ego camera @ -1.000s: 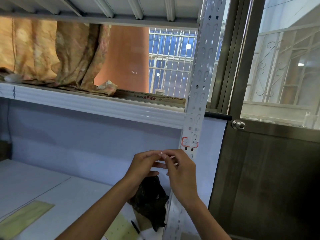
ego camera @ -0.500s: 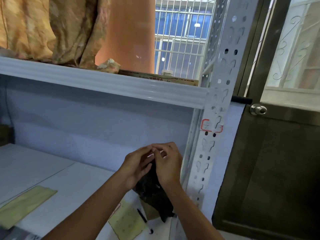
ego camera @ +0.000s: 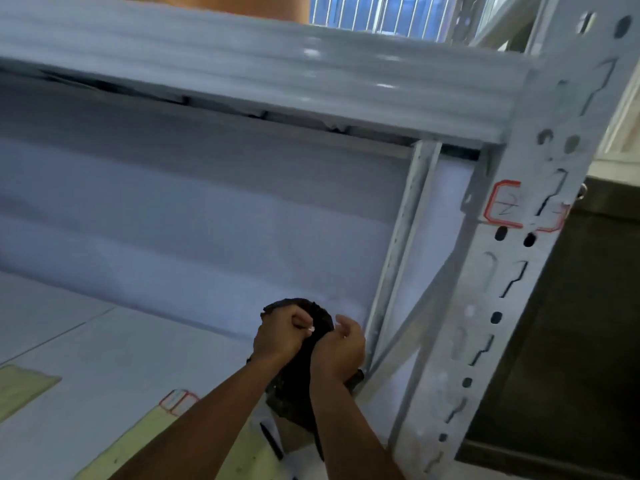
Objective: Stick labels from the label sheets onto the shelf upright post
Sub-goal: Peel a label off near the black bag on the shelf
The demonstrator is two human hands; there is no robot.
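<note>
The white perforated upright post point(ego camera: 512, 292) runs down the right side. A red-bordered label point(ego camera: 504, 206) with pen marks is stuck on its front face, and a second red-edged one point(ego camera: 552, 220) sits beside it at the post's edge. My left hand point(ego camera: 278, 336) pinches a small white scrap point(ego camera: 311, 329) over a black bag point(ego camera: 298, 382) on the shelf. My right hand point(ego camera: 341, 349) hovers close beside it with thumb and fingers apart. A yellow-green label sheet point(ego camera: 152, 441) with a red-bordered label point(ego camera: 178, 400) at its top lies under my left forearm.
A second yellow-green sheet point(ego camera: 20, 386) lies at the far left of the white shelf board point(ego camera: 104, 341). A black pen point(ego camera: 272, 441) rests beside the bag. The shelf beam point(ego camera: 277, 77) crosses overhead. A dark door point(ego camera: 588, 323) stands right of the post.
Both hands have dropped from beside the post's label down and left to the black bag on the shelf. The view has moved lower and closer to the shelf.
</note>
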